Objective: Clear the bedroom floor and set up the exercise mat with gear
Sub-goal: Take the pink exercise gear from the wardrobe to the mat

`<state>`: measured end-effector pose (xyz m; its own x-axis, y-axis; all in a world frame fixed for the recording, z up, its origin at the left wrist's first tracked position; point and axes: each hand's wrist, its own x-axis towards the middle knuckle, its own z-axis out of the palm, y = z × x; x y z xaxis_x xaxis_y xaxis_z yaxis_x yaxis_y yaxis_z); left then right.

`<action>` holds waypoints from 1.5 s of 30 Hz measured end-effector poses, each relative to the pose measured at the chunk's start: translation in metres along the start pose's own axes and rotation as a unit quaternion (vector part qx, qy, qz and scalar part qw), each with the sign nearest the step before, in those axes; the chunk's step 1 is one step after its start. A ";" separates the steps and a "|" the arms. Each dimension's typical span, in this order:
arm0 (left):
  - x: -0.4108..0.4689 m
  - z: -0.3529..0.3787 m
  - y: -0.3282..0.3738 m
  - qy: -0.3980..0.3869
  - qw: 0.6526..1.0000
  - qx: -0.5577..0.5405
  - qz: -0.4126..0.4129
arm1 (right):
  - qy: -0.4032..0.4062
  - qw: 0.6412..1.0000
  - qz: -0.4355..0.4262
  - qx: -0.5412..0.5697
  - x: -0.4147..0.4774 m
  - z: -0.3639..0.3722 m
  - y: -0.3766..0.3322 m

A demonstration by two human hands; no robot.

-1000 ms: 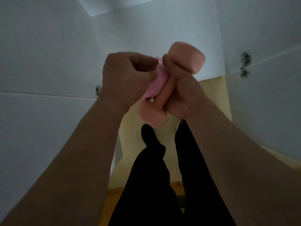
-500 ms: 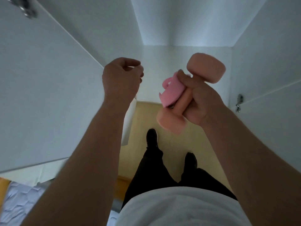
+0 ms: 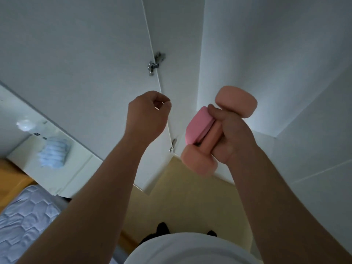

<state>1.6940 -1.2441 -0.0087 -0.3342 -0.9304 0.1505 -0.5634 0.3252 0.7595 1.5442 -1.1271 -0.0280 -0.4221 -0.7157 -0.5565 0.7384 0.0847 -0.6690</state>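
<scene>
Dumbbell point(image 3: 208, 139), peach-pink, hung tilted in the air before white wardrobe doors point(image 3: 85, 63), above the yellow floor point(image 3: 190, 197) | right grip point(image 3: 234, 138) was wrapped tight round its handle, thumb pressing a folded pink pad point(image 3: 198, 124) against the bar | left grip point(image 3: 147, 117) hovered beside it, apart, fingers curled to thumb, nothing visible inside.
</scene>
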 end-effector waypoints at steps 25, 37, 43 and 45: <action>0.002 -0.184 0.010 0.356 0.867 0.137 0.320 | -0.034 0.983 -0.175 -0.042 -0.076 0.177 -0.013; 0.013 -0.189 -0.005 0.382 0.893 0.127 0.202 | -0.063 0.982 -0.172 -0.043 -0.080 0.182 -0.007; 0.010 -0.186 -0.004 0.340 0.925 0.080 0.146 | -0.059 0.982 -0.169 -0.067 -0.083 0.172 -0.002; 0.008 -0.187 -0.002 0.342 0.927 0.082 0.130 | -0.059 0.982 -0.167 -0.070 -0.085 0.166 -0.002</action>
<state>1.8338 -1.2839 0.1098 0.0518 -0.6880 0.7238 -0.6565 0.5227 0.5438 1.6661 -1.1817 0.1022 -0.5587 -0.7945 -0.2381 0.4859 -0.0809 -0.8703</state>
